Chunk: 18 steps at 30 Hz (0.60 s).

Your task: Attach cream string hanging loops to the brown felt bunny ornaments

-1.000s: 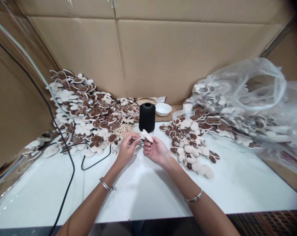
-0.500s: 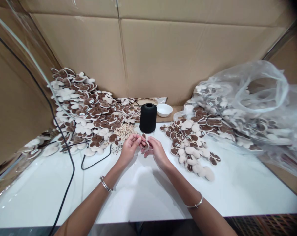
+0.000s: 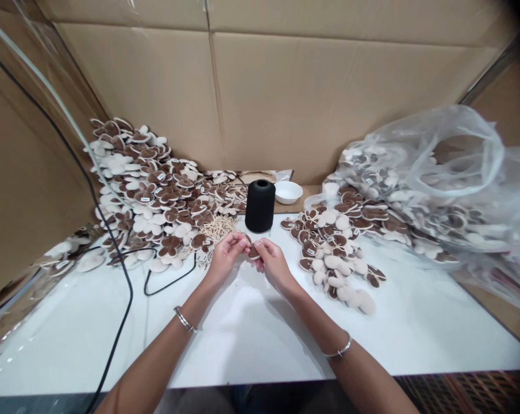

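Between my two hands is a small brown fabric flower (image 3: 253, 251) with a pale edge, just in front of a black thread cone (image 3: 260, 206). My left hand (image 3: 227, 256) pinches the flower's left side with thumb and fingers. The fingers of my right hand (image 3: 272, 259) are closed on its right side, thumb on top. Parts of the flower are hidden by the fingertips. Left of my left hand lies a heap of short beige pieces (image 3: 219, 229).
A large pile of brown and white flowers (image 3: 156, 192) stands at the left, a smaller pile (image 3: 335, 253) at the right. Behind are a white bowl (image 3: 288, 192) and a clear plastic bag (image 3: 453, 155) of flowers. A black cable (image 3: 128, 287) crosses the white table (image 3: 260, 345).
The flower has turned between my fingers and now shows more of its brown face. My fingers have shifted their hold slightly, with both hands still at the same place.
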Available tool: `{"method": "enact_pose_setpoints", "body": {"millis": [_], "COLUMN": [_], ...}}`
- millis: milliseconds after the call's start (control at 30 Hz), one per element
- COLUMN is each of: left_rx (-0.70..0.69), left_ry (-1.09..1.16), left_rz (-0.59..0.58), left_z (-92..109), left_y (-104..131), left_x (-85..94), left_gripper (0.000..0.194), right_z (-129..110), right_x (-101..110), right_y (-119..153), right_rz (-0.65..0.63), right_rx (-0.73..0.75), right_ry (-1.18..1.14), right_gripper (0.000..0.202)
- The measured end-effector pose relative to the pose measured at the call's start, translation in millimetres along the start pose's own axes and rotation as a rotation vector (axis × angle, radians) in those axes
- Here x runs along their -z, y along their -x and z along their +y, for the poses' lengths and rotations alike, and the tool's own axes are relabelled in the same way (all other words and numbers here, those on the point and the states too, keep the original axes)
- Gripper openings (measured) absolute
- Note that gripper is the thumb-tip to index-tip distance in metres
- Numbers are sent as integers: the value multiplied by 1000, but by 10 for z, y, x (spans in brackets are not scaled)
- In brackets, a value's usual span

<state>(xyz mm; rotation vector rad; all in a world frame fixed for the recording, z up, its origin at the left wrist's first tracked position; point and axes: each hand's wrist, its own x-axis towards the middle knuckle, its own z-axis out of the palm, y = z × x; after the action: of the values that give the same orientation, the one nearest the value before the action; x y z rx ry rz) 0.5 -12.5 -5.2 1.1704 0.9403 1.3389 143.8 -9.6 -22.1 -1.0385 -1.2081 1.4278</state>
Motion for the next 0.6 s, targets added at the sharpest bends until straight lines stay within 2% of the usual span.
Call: {"method": "enact_pose_setpoints", "body": {"millis": [167, 367, 500, 600], "left_rx": [84, 229, 236, 239], "left_ry": [104, 337, 316, 251], "left_rz": [0, 28, 29, -33], "left_z": [-78, -147, -107, -79], "left_y": [-24, -46, -48, -39], "left_x": [-2, -16, 15, 28], "left_gripper": [27, 35, 36, 35], "right_z": [19, -2, -12, -5], "right_x": [-17, -10, 43, 82], "right_y": [-10, -42, -56, -66], "right_rz": [77, 118, 19, -80], "right_rx": [-58, 0, 50, 2], "right_ry": [-65, -29, 35, 34], "right_gripper": [32, 31, 32, 35]}}
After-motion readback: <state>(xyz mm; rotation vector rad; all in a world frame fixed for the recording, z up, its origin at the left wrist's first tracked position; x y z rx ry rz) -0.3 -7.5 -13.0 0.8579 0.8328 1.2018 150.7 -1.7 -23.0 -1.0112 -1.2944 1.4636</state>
